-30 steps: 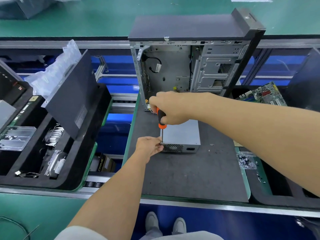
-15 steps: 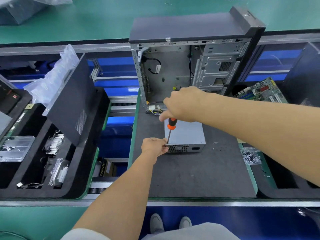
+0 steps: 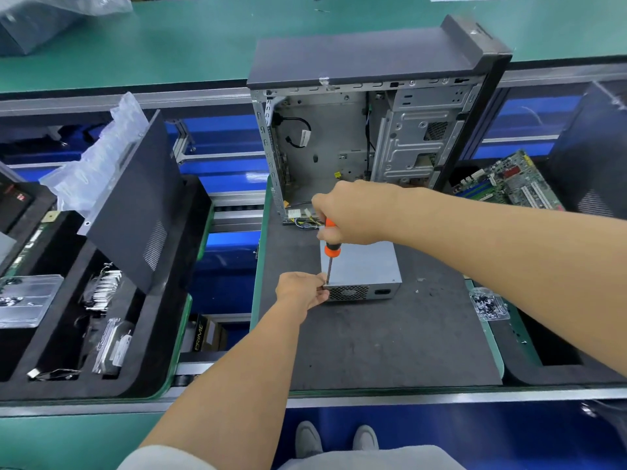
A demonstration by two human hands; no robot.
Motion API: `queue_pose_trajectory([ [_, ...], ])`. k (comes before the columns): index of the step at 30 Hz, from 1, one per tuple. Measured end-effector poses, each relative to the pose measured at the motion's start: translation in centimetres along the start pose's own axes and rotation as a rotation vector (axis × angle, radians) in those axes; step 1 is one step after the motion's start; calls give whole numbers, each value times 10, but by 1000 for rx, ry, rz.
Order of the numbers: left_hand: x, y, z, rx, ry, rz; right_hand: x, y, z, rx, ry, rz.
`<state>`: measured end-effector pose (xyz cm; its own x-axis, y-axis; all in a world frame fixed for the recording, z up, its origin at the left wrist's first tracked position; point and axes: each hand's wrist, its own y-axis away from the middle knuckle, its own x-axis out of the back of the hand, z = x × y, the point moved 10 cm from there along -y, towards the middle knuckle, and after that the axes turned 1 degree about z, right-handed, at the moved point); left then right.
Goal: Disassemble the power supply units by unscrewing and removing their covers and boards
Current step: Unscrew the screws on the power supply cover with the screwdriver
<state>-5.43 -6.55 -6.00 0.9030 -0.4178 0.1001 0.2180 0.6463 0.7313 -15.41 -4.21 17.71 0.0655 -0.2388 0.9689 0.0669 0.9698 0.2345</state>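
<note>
A grey metal power supply unit (image 3: 364, 269) lies on the dark mat (image 3: 390, 340), its fan grille facing me and its cables trailing back toward the case. My right hand (image 3: 353, 213) grips the black and orange handle of a screwdriver (image 3: 330, 251), held upright with the tip at the unit's near left top corner. My left hand (image 3: 300, 289) pinches that same corner, fingertips right beside the shaft's tip. Any screw under the tip is too small to make out.
An open, gutted computer case (image 3: 366, 130) stands just behind the unit. A black foam tray (image 3: 163, 351) with parts and a leaning side panel (image 3: 135, 205) sits left. A motherboard (image 3: 509, 181) and a small bag of screws (image 3: 488, 303) lie right.
The right hand and screwdriver have shifted slightly right relative to the unit while staying on the same corner. The left hand keeps its pinch. The view has drifted a little.
</note>
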Motion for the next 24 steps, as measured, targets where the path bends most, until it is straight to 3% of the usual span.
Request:
queue_pose_trajectory([
  [3,0,0,-1,6,-4,-1,-8,-2,-4,42,-226,-53],
  [6,-2,-1,0,3,-4,-9,-8,-2,-2,0,-287,-67],
  [9,-3,-2,0,2,-19,-3,-1,1,3,-87,18,-33],
  [11,-3,-3,0,-3,-24,10,8,2,-6,-36,250,25],
  [13,-3,-4,1,-11,-26,13,9,3,-8,-2,182,26],
  [18,-3,-3,1,-12,-31,9,1,5,-7,-7,-258,-56],
  [22,-3,-3,1,-14,-36,8,-2,7,4,-166,-114,-43],
  [24,-1,-3,2,-16,-38,22,3,7,1,-126,29,-8],
])
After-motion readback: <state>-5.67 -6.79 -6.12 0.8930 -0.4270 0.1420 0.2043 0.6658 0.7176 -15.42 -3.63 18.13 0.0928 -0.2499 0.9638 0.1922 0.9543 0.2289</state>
